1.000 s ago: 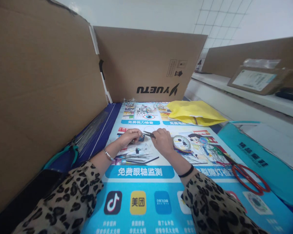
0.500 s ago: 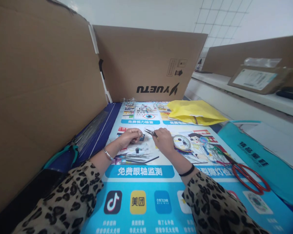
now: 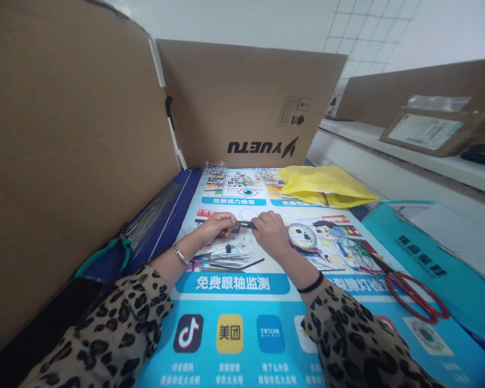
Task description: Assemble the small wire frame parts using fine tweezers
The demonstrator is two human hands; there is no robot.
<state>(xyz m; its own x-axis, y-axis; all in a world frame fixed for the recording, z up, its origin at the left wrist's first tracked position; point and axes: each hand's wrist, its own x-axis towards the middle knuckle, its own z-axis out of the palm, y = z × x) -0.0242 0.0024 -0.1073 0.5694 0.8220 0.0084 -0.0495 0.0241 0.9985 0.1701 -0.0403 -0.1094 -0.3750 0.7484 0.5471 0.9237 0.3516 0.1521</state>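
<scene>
My right hand [image 3: 270, 231] is closed around a pair of small dark pliers [image 3: 246, 224], whose jaws point left. The jaw tips reach the fingertips of my left hand [image 3: 219, 227], which is closed in a pinch. What the left fingers hold is too small to make out. Below the hands lie a small dark piece [image 3: 228, 248] and several thin wire pieces [image 3: 226, 261] on the printed sheet. Just right of my right hand sits a round spool [image 3: 302, 236] with coloured strands at its lower edge.
Red-handled scissors [image 3: 418, 296] lie at the right beside tangled coloured threads [image 3: 364, 253]. A yellow pouch [image 3: 327, 186] is at the back. On the left, teal-handled pliers [image 3: 121, 250] rest by a bundle of thin wires [image 3: 151, 215]. Cardboard panels [image 3: 246, 97] stand behind and left.
The plier jaws have swung from pointing up and left to lying level, and their tips have come to the left fingertips. Both hands stay nearly in place.
</scene>
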